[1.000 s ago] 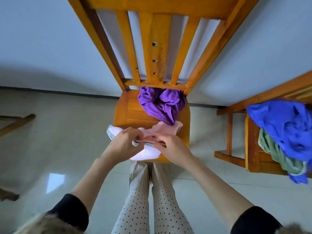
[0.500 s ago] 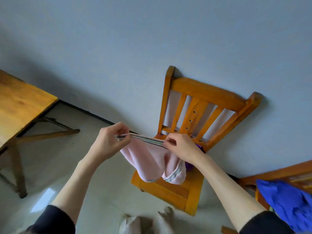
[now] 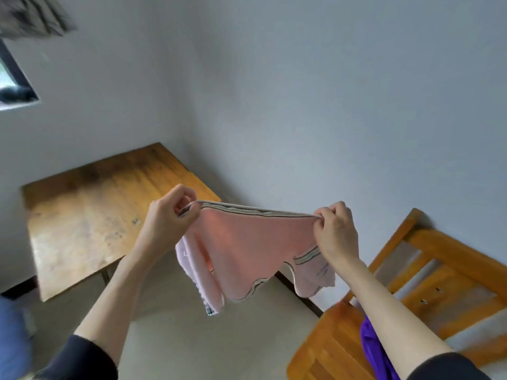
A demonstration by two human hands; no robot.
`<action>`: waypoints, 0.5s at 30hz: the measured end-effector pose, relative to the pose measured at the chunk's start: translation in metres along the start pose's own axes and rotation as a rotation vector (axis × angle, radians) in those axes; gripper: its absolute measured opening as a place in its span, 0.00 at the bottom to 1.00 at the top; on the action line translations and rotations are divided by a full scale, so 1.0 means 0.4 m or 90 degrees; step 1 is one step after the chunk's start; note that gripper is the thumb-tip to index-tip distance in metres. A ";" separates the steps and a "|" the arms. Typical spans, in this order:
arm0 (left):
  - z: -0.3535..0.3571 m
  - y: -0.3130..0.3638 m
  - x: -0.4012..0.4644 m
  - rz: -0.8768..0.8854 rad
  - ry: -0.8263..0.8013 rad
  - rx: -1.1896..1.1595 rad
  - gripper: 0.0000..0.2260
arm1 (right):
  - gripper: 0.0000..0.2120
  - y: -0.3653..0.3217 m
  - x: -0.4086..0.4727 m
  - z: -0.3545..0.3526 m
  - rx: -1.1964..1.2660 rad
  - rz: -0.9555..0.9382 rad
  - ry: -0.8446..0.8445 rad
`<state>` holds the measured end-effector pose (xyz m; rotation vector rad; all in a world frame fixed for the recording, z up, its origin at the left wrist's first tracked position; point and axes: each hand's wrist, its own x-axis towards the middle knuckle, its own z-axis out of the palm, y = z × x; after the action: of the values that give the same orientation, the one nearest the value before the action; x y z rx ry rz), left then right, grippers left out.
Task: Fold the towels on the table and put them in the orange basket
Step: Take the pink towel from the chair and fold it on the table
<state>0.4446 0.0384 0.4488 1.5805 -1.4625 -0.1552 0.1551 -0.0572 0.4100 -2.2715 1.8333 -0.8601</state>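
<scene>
A pink towel (image 3: pixel 247 250) with striped borders hangs in the air, stretched along its top edge between both hands. My left hand (image 3: pixel 171 215) pinches the towel's left corner. My right hand (image 3: pixel 336 231) pinches the right corner. The towel's lower part droops in loose folds above the floor. A purple towel (image 3: pixel 374 349) lies on the seat of the wooden chair (image 3: pixel 450 272) at the lower right, partly hidden by my right forearm. The wooden table (image 3: pixel 90 212) stands bare to the left, behind my left hand. No orange basket is in view.
The grey wall fills the upper view and meets the pale floor along a dark skirting. A window corner (image 3: pixel 13 78) shows at the upper left. Something blue (image 3: pixel 12 338) sits at the lower left edge.
Both hands lifted the pink towel off the chair seat and spread apart, stretching its top edge. The view swung left, so the table came in and the chair with blue and green towels went out.
</scene>
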 end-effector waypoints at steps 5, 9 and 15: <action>-0.189 -0.127 0.004 -0.052 0.063 0.058 0.07 | 0.11 -0.191 0.091 0.105 0.058 0.013 -0.016; -0.311 -0.222 -0.009 -0.104 0.091 0.137 0.08 | 0.11 -0.337 0.151 0.196 0.146 0.028 -0.035; -0.414 -0.417 -0.009 -0.208 0.052 0.239 0.04 | 0.11 -0.532 0.258 0.344 0.306 0.100 -0.116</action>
<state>0.6693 0.1034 0.4233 2.1021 -1.2083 -0.0010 0.4180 -0.1316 0.4202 -1.8188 1.5035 -0.9132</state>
